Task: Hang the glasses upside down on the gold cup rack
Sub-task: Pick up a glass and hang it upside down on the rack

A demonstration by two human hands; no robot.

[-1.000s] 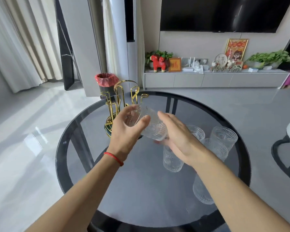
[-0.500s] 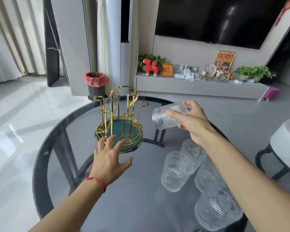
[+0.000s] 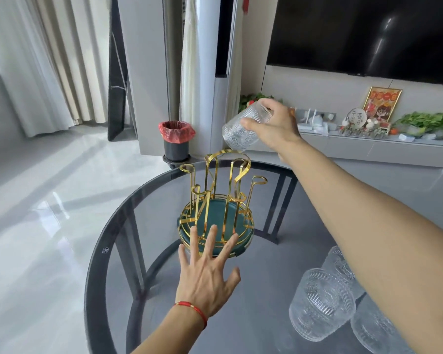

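ribbed clear glass [image 3: 243, 127], glossy gold rack [image 3: 221, 198]

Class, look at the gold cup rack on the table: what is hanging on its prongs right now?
Nothing hangs on the gold cup rack; every visible prong is bare. The right hand holds one glass tilted above it. The left hand covers part of the rack's green base.
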